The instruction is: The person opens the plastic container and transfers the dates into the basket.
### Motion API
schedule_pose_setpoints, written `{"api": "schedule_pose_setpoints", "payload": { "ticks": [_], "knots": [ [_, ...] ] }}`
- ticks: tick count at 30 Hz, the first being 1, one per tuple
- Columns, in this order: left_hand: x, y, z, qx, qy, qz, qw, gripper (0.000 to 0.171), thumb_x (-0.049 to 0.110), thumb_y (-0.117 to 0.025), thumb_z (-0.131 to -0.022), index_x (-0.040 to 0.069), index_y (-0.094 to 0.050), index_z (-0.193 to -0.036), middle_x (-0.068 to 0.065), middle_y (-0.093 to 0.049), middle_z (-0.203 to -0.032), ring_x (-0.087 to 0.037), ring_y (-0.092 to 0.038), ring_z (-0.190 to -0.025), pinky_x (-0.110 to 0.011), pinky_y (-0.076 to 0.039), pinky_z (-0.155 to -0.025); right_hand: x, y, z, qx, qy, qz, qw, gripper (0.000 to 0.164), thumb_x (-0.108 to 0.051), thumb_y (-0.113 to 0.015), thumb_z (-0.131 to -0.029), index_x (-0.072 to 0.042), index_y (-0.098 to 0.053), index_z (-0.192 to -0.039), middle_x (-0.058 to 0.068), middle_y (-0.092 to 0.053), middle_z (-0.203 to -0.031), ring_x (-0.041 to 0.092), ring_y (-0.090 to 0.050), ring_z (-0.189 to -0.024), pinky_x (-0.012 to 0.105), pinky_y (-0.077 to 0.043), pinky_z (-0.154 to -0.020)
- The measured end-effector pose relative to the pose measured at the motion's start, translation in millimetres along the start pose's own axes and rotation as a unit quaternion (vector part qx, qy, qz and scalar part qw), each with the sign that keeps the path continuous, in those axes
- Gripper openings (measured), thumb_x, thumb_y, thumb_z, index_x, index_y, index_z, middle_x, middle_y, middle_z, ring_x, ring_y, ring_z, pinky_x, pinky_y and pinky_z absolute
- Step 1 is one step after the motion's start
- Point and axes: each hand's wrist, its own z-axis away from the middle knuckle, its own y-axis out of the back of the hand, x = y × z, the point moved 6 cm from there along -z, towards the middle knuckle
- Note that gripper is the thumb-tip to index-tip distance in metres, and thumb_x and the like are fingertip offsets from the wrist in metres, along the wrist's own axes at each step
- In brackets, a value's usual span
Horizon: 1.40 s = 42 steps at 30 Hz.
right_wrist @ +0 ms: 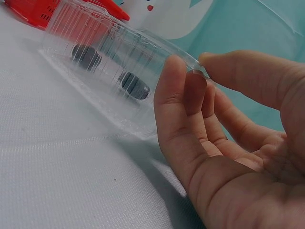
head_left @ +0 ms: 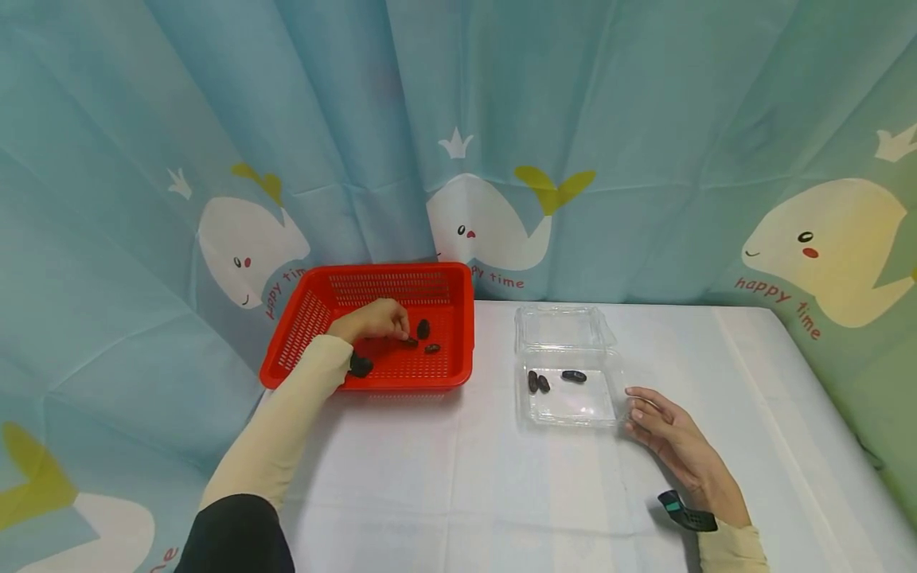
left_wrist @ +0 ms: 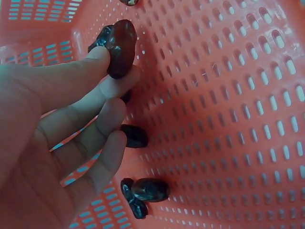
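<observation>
My left hand (head_left: 372, 320) is inside the red basket (head_left: 390, 372), pinching a dark brown date (left_wrist: 123, 47) between thumb and fingertips. More dates lie on the basket floor, including one (head_left: 432, 348) to the right of the hand and a pair (left_wrist: 151, 189) below the fingers in the left wrist view. On the table, a clear plastic box (head_left: 573, 411) with its lid folded back holds a few dates (head_left: 574, 376). Its right edge is pinched by my right hand (head_left: 677, 442), with the thumb and fingertips at the rim.
A white cloth covers the table (head_left: 487, 485). Behind it hangs a blue-green curtain (head_left: 645, 95) with whale prints. The basket stands at the back left, close against the curtain, and the box's lid (head_left: 559, 326) lies toward the back.
</observation>
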Motion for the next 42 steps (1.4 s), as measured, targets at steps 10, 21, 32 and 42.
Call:
{"api": "schedule_pose_setpoints", "payload": {
  "ticks": [10, 21, 32, 42],
  "knots": [
    [4.4, -4.1, -1.6, -0.002, 0.000, -0.068, 0.9977, 0.013, 0.004, -0.067, -0.095, 0.004, -0.079, -0.096, -0.007, -0.075, -0.096, -0.015, -0.054, -0.081, -0.026, -0.047, -0.076, -0.8, -1.2, 0.6, 0.005, -0.003, 0.007, 1.000, 0.035, -0.001, -0.056, -0.105, -0.022, -0.058, -0.133, -0.010, -0.066, -0.109, 0.003, -0.067, -0.099, 0.023, -0.060, -0.091],
    [8.1, -5.6, -3.8, -0.010, 0.032, -0.126, 0.9914, 0.015, 0.005, -0.064, -0.095, 0.006, -0.078, -0.091, -0.004, -0.073, -0.090, -0.013, -0.049, -0.076, -0.024, -0.040, -0.068, -1.5, -1.4, 1.8, 0.015, -0.007, 0.014, 1.000, 0.035, -0.001, -0.057, -0.105, -0.025, -0.059, -0.131, -0.011, -0.066, -0.109, 0.003, -0.067, -0.098, 0.023, -0.060, -0.091],
    [4.1, -7.3, -5.3, -0.014, 0.042, -0.118, 0.9920, 0.015, 0.008, -0.065, -0.099, 0.005, -0.072, -0.086, 0.001, -0.060, -0.079, -0.014, -0.047, -0.072, -0.026, -0.039, -0.067, -1.6, -1.5, 1.0, 0.021, -0.011, 0.034, 0.999, 0.034, -0.003, -0.058, -0.104, -0.021, -0.057, -0.134, -0.010, -0.065, -0.111, 0.003, -0.066, -0.099, 0.023, -0.060, -0.090],
    [10.0, 7.9, 1.7, 0.006, 0.030, -0.090, 0.9955, 0.015, 0.005, -0.062, -0.098, 0.005, -0.077, -0.099, -0.009, -0.073, -0.101, -0.018, -0.058, -0.083, -0.028, -0.048, -0.074, -1.7, -1.8, 1.1, 0.015, -0.011, 0.026, 0.999, 0.034, -0.003, -0.057, -0.105, -0.022, -0.057, -0.133, -0.010, -0.066, -0.111, 0.003, -0.067, -0.099, 0.023, -0.060, -0.090]
  ]
}}
